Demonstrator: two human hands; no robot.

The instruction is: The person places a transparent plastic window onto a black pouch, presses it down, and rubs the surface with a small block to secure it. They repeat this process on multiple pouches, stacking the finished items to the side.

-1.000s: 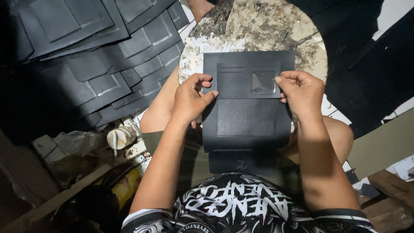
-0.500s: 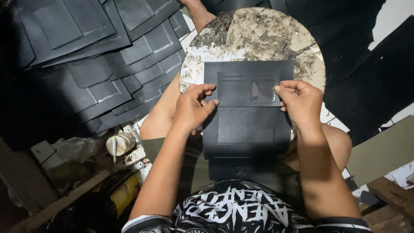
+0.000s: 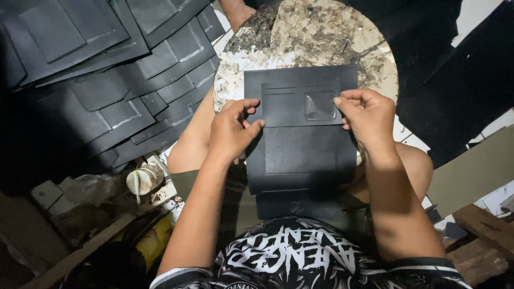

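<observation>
In the middle of the frame you hold a black wallet panel [image 3: 302, 144], a flat dark sheet with card slots stitched across its upper part and a small clear window [image 3: 320, 106] near its upper right. Its top half lies on a round stone slab [image 3: 321, 37] stained with dried glue; its lower half hangs toward your lap.

Your left hand [image 3: 231, 128] sits at the panel's left edge, thumb and forefinger pinching the edge of the pocket piece, the other fingers curled. Your right hand [image 3: 368, 115] is at the right edge just beside the window, fingertips pressed together on that side of the same pocket piece. Both hands are closed on the panel, one at each side, level with each other.

A second dark piece [image 3: 300, 203] shows under the panel's lower edge, above your printed black shirt [image 3: 292, 257].

In the upper left of the frame lies a big overlapping heap of similar black panels [image 3: 96, 69]. At the lower left, a small smeared glue pot [image 3: 143, 178] stands among clutter. More black sheet [image 3: 455, 80] covers the right side.
</observation>
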